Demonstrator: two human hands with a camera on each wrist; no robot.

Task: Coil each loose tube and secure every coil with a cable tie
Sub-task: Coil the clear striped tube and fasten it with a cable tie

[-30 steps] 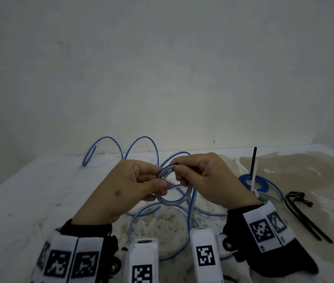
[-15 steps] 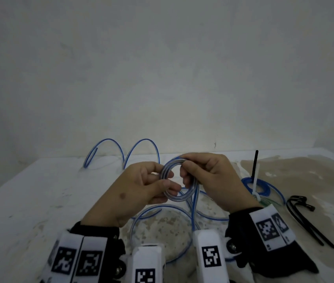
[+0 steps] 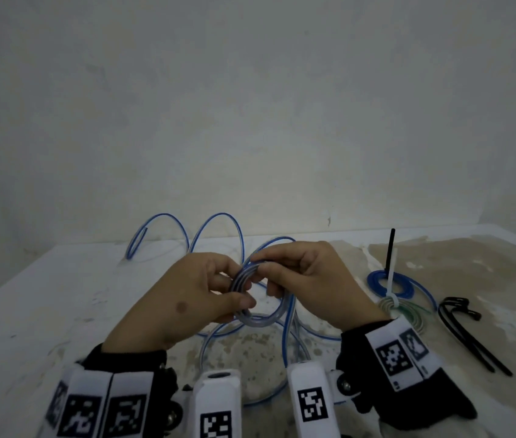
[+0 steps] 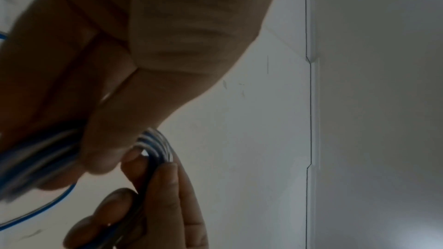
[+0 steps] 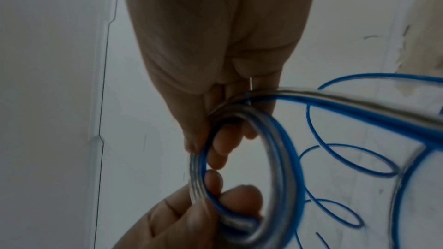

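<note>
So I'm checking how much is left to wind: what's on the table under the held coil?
Under the coil, loose blue-striped tube loops across the stained table. The hands, wrist cameras and coil cover parts of it, so its full run and near end can't be seen.

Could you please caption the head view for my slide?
Both hands hold a half-wound tube coil above the table.

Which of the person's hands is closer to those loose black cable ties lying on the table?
The right hand; the black cable ties lie off to its outer side. The left hand is farther, across the tube coil both hold.
</note>
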